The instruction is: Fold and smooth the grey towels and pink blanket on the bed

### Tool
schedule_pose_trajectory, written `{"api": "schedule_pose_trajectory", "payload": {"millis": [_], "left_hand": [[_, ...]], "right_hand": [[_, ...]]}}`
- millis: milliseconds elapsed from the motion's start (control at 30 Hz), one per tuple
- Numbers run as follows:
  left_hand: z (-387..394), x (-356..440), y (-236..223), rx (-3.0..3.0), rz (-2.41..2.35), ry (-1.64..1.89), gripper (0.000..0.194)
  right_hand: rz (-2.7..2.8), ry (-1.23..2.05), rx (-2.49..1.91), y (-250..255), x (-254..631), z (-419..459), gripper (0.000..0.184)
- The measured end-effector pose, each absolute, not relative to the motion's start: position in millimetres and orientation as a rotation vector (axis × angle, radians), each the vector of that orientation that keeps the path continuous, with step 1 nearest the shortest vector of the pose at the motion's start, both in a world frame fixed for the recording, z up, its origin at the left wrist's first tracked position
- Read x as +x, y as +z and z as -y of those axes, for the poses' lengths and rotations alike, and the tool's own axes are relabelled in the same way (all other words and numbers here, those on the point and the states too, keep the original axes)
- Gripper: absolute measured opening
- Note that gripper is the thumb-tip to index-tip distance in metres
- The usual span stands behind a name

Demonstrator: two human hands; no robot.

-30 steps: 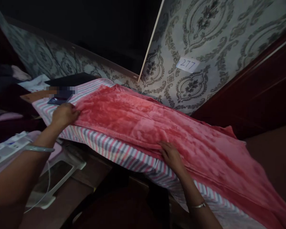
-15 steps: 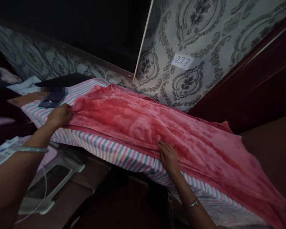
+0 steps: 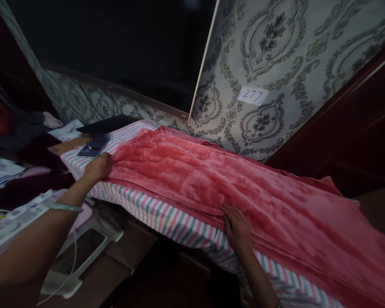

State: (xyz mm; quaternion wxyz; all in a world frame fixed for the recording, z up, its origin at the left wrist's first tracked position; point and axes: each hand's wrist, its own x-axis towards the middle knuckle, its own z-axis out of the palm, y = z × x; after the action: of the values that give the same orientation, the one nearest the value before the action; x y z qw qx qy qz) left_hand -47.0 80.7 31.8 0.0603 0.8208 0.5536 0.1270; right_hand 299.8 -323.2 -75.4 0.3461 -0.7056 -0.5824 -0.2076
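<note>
A fuzzy pink-red blanket (image 3: 192, 167) lies long and folded in layers over a striped cloth (image 3: 154, 214) in white, pink and grey. My left hand (image 3: 99, 167) is closed on the blanket's near left corner. Farther right, my right hand (image 3: 238, 226) pinches the blanket at its near edge, with the fingertips pressed into the pile. Just beyond my left hand, a dark flat device (image 3: 93, 146) rests on the striped cloth, partly blurred out.
A large dark screen (image 3: 115, 47) hangs on the patterned wall behind, beside a paper label (image 3: 253, 96) reading 277. At lower left stand a white plastic stool (image 3: 93, 261) and a power strip (image 3: 16, 231) with a white cable. Dark red panelling (image 3: 346, 128) rises at right.
My view has shifted, so the whole scene sits slightly lower and farther right. Both hands keep their places on the blanket, which looks little changed.
</note>
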Motion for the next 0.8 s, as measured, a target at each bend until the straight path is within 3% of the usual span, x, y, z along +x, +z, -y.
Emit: {"api": "schedule_pose_trajectory", "payload": {"millis": [333,800], "left_hand": [[-87,-51,33,2.427,-1.725,0.307,0.05],[-86,-62,32,2.582,-1.576,0.451,0.043]], "right_hand": [[1.49,-0.553,-1.805,-80,301,321,0.033],[1.538,-0.63,-1.798,-87,307,322,0.032]]}}
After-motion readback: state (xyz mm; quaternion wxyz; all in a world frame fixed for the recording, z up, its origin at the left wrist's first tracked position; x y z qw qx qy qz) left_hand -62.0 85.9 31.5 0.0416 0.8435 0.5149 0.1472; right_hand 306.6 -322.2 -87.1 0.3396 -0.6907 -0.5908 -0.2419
